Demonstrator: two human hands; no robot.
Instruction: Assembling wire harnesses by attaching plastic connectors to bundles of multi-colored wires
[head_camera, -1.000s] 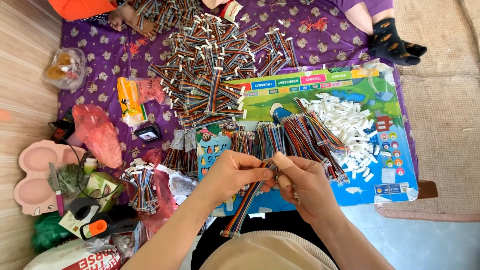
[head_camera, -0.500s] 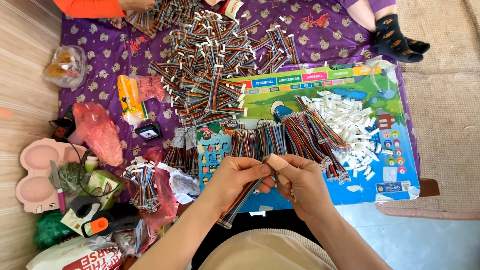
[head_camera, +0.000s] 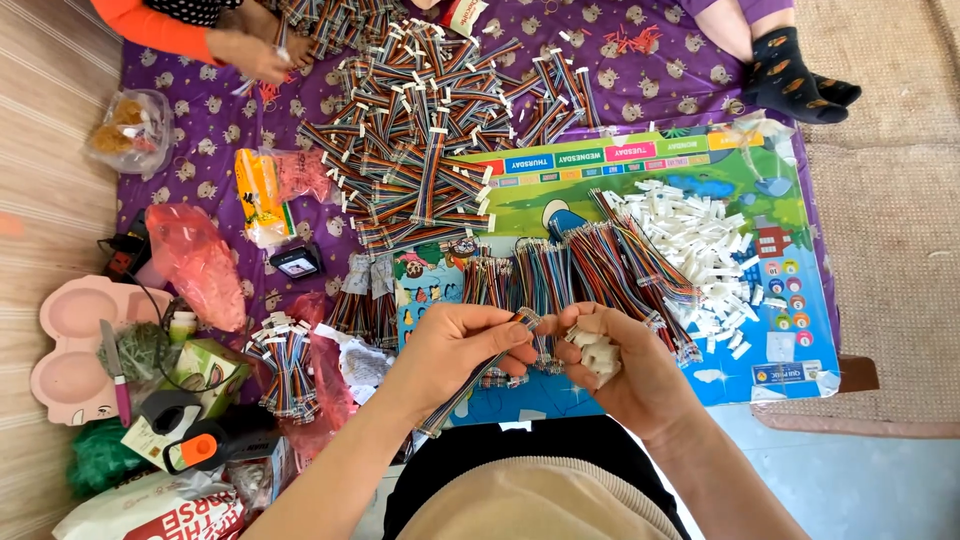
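While a flat rainbow ribbon cable (head_camera: 470, 385) runs slanting from the middle of the view down toward the person's lap, its upper end sits pinched between the thumb and fingers of the left hand (head_camera: 455, 350), whose grip is closed on it. That end meets the right hand (head_camera: 625, 365) just beside it, and the right grip is curled shut around a small clutch of white plastic connectors (head_camera: 598, 352), with the thumb and forefinger reaching to the cable's tip. Both hands hover above the near edge of a bright children's calendar board (head_camera: 800, 300) lying on the floor. Just beyond the hands, on that board, lie rows of bundled multicoloured wires (head_camera: 560, 275), and to their right a loose heap of white connectors (head_camera: 700, 240). Farther out, a large pile of finished ribbon cables (head_camera: 430, 130) covers a purple patterned cloth (head_camera: 650, 90). Left of the board sit a smaller bundle of cables (head_camera: 285, 355), a red plastic bag (head_camera: 195, 260) and a pink tray (head_camera: 65, 345). At the top left, another person's hand in an orange sleeve (head_camera: 250, 55) works at the pile; at the top right rests a foot in a dark sock (head_camera: 790, 75).
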